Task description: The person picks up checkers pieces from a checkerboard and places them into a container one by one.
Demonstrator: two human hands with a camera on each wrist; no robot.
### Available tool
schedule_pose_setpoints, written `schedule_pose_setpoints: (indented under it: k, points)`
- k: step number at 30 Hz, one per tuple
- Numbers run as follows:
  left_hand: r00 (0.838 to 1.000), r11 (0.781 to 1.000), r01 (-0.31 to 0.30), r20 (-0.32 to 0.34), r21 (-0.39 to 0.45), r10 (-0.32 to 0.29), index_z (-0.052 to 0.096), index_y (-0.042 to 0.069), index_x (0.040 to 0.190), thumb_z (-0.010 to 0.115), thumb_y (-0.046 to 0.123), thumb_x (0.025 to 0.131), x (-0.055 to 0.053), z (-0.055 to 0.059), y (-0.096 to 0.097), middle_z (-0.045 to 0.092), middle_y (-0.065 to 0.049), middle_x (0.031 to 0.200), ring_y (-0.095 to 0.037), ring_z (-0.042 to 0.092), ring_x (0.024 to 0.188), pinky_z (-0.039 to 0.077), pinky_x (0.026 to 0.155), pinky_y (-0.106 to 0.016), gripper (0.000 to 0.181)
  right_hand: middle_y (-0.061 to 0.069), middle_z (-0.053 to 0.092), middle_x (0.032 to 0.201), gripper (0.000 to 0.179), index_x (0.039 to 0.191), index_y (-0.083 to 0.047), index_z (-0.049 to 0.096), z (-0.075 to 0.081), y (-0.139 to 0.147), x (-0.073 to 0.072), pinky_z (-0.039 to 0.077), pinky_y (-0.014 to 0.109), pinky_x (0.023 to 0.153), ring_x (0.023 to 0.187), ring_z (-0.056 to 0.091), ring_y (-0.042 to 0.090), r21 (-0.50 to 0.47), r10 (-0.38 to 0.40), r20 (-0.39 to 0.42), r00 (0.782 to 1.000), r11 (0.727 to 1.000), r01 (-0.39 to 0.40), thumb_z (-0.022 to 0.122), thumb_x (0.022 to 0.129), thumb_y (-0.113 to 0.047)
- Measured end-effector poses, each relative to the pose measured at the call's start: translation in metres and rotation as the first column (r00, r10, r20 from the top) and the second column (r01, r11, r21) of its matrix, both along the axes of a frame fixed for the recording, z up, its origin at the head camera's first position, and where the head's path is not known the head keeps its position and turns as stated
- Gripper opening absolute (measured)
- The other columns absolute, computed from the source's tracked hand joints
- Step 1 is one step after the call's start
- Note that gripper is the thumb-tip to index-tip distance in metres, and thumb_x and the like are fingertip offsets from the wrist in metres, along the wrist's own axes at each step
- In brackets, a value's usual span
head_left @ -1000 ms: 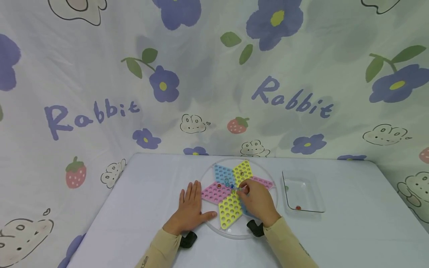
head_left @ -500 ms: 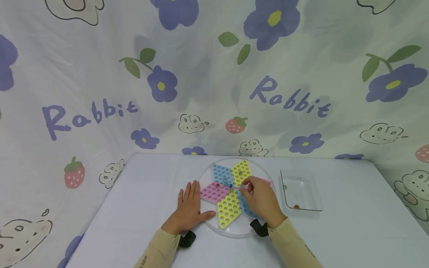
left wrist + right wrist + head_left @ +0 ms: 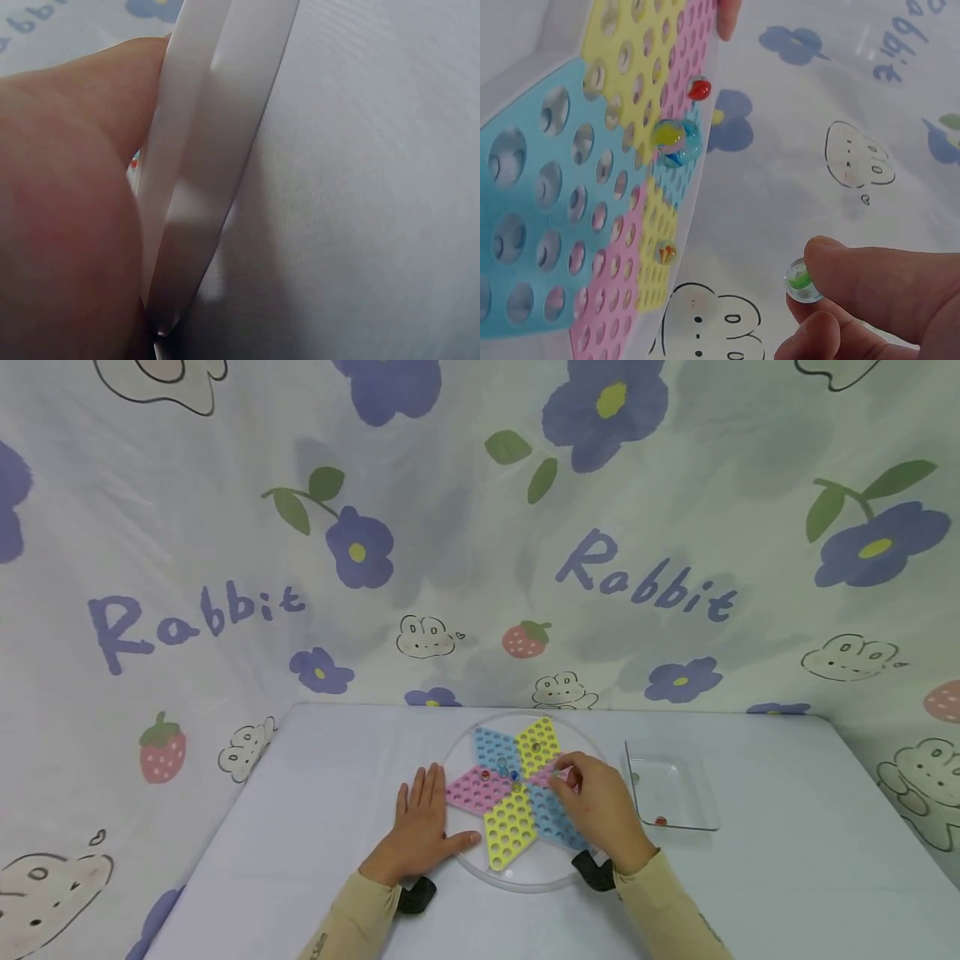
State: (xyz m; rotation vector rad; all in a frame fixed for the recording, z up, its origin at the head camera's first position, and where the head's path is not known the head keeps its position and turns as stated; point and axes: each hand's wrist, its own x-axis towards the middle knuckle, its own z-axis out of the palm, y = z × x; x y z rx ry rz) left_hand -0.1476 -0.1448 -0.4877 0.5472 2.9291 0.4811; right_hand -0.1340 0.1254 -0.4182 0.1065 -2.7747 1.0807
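My right hand (image 3: 596,802) pinches a clear marble with a green swirl (image 3: 798,283) between thumb and fingers, raised over the right part of a round Chinese checkers board (image 3: 510,831). Pink, yellow and blue holed sections form its star. Near the centre sit a yellow marble (image 3: 667,133) and bluish marbles (image 3: 688,142). A red marble (image 3: 699,88) lies in the left pink section, and an orange-streaked one (image 3: 665,252) in the far yellow section. Fingers straight, my left hand (image 3: 420,827) rests at the board's left edge; its wrist view shows the white rim (image 3: 217,135) close up.
Right of the board stands a clear rectangular box (image 3: 678,828), with a red marble (image 3: 661,821) and a greenish marble (image 3: 635,777) inside. Behind the white table (image 3: 337,777) hangs a printed cloth (image 3: 465,543) with flowers and rabbits.
My right hand has moved from the board's centre to the right with the green-swirl marble, uncovering more of the blue section. My left hand has stayed in place.
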Motion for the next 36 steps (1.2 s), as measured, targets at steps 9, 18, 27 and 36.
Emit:
schedule_pose_setpoints:
  k: [9, 18, 27, 36]
  points:
    - [1.000, 1.000, -0.010, 0.009, 0.002, 0.010, -0.001, -0.005, 0.146, 0.045, 0.075, 0.077, 0.001, 0.001, -0.001, -0.002, -0.021, 0.153, -0.036, -0.005, 0.140, -0.001, 0.107, -0.057, 0.114, -0.003, 0.050, 0.069, 0.020, 0.101, -0.010, 0.065, 0.005, 0.009, 0.001, 0.034, 0.024, 0.048, 0.056, 0.042, 0.012, 0.031, -0.044, 0.014, 0.999, 0.999, 0.043, 0.068, 0.084, -0.020]
    - [1.000, 1.000, -0.009, 0.021, 0.013, 0.008, -0.002, -0.004, 0.146, 0.045, 0.074, 0.078, 0.001, 0.003, -0.001, -0.003, -0.021, 0.153, -0.036, -0.006, 0.140, -0.002, 0.107, -0.057, 0.114, -0.001, 0.048, 0.067, 0.019, 0.100, -0.008, 0.065, 0.008, 0.027, 0.005, 0.034, 0.024, 0.048, 0.056, 0.041, 0.012, 0.043, -0.044, -0.029, 0.999, 0.998, 0.045, 0.068, 0.085, -0.019]
    - [1.000, 1.000, -0.016, 0.023, 0.010, 0.016, -0.002, -0.004, 0.146, 0.044, 0.075, 0.077, 0.001, 0.003, 0.000, -0.003, -0.020, 0.153, -0.036, -0.006, 0.140, -0.002, 0.107, -0.057, 0.114, -0.002, 0.047, 0.064, 0.017, 0.097, -0.008, 0.066, 0.009, 0.043, 0.010, 0.033, 0.024, 0.047, 0.054, 0.040, 0.011, 0.053, -0.042, -0.094, 0.995, 0.997, 0.047, 0.069, 0.084, -0.018]
    - [0.999, 1.000, -0.013, 0.031, 0.013, 0.012, -0.002, -0.002, 0.147, 0.045, 0.075, 0.078, 0.000, 0.004, 0.000, -0.003, -0.019, 0.153, -0.035, -0.007, 0.140, -0.003, 0.107, -0.056, 0.113, -0.003, 0.047, 0.065, 0.018, 0.096, -0.007, 0.065, 0.004, 0.061, 0.015, 0.034, 0.023, 0.046, 0.055, 0.041, 0.012, 0.077, -0.077, -0.146, 0.986, 0.993, 0.089, 0.070, 0.083, -0.018]
